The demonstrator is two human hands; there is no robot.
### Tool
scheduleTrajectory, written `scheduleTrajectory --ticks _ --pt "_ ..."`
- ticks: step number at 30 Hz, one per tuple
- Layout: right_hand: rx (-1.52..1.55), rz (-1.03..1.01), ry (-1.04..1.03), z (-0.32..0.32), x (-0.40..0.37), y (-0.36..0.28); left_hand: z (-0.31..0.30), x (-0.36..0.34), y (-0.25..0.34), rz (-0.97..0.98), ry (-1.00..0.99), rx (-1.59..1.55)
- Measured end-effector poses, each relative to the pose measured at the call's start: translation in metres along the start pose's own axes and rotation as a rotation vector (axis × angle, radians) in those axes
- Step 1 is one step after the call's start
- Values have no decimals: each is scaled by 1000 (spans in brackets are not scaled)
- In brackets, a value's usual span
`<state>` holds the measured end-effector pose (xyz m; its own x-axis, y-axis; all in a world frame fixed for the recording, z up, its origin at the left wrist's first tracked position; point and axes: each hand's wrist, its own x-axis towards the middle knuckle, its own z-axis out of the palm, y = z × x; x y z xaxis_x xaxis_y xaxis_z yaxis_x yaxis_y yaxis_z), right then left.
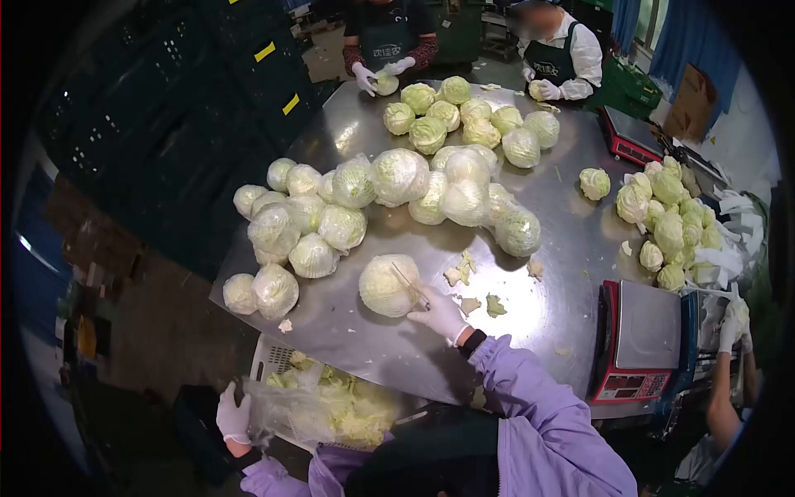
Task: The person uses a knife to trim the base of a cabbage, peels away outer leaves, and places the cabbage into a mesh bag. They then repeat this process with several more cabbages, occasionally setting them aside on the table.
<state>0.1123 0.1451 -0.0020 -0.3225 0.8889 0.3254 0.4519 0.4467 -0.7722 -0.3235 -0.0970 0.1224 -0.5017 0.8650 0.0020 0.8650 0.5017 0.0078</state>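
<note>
A large pale cabbage (386, 286) sits near the front of the metal table. My right hand (440, 315), in a white glove, is at its right side, closed around a thin knife-like tool (403, 274) that lies across the cabbage's face. Down at the left, beyond the table edge, my gloved left hand (233, 413) is beside a sheet of clear plastic film (277, 408), its fingers curled at the film's edge. Under that film, a white basket (263, 358) holds loose cabbage leaves (352, 404).
Film-wrapped cabbages (315, 255) crowd the table's left and middle, with bare ones (428, 134) behind. Leaf scraps (495, 306) lie right of my hand. A red scale (646, 331) stands at right, near piled cabbages (669, 232). Two co-workers (389, 41) handle cabbages opposite; another person's arms (725, 381) show at far right.
</note>
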Motion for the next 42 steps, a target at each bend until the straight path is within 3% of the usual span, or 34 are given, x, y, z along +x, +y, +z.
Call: scheduleTrajectory --ticks 1,3,4,6,7,9,10,12,13,15,16,18,19,21,23,25,29,32,33,35,37,40,42 --pt "-8 0 -11 0 -1 -4 10 4 12 110 213 -258" --pt "470 558 -226 -5 3 -18 -17 22 111 35 199 -1009" --pt "593 641 -207 -2 2 -16 -36 29 161 87 147 -1031" --pt "647 657 -176 1 -1 -15 21 77 204 338 -62 -1199" --pt "702 673 -130 0 -4 -13 33 90 238 286 -170 -1281" --pt "727 694 -114 2 -6 -6 99 133 269 514 -57 -1045" --pt "794 766 -107 1 -7 -5 120 144 278 514 -63 -1044" --pt "870 846 -79 3 -10 -1 140 155 293 339 -451 -1492" --pt "933 908 -127 9 -9 5 133 151 298 349 -469 -1481" --pt "1012 978 -160 17 -14 2 98 130 303 511 -338 -1008" --pt "1072 973 -141 17 -12 -7 82 113 309 524 -345 -997" --pt "1149 911 -90 23 -12 -3 65 64 326 596 -64 -548" --pt "1162 912 -78 23 -17 -6 69 46 334 546 9 -481" --pt "1107 889 10 13 -34 -20 79 29 333 526 105 -452" --pt "1129 901 66 -1 -57 -32 77 17 324 535 30 -567" --pt "1003 890 3 -26 -83 -48 76 -2 318 507 -57 -690" --pt "850 970 -122 -44 -107 -49 73 -24 316 643 46 -684" --pt "862 953 -149 -47 -113 -39 68 -22 319 474 -198 -605" --pt "895 930 -131 -48 -115 -39 67 -25 320 478 -200 -605" --pt "799 866 -95 -45 -114 -40 60 -31 328 639 26 -485" --pt "199 299 133 -32 -112 -34 57 -42 340 704 30 -421" --pt "246 441 97 -41 -104 -43 66 -39 341 704 44 -372" --pt "175 394 88 -38 -98 -40 75 -30 327 830 99 -493"
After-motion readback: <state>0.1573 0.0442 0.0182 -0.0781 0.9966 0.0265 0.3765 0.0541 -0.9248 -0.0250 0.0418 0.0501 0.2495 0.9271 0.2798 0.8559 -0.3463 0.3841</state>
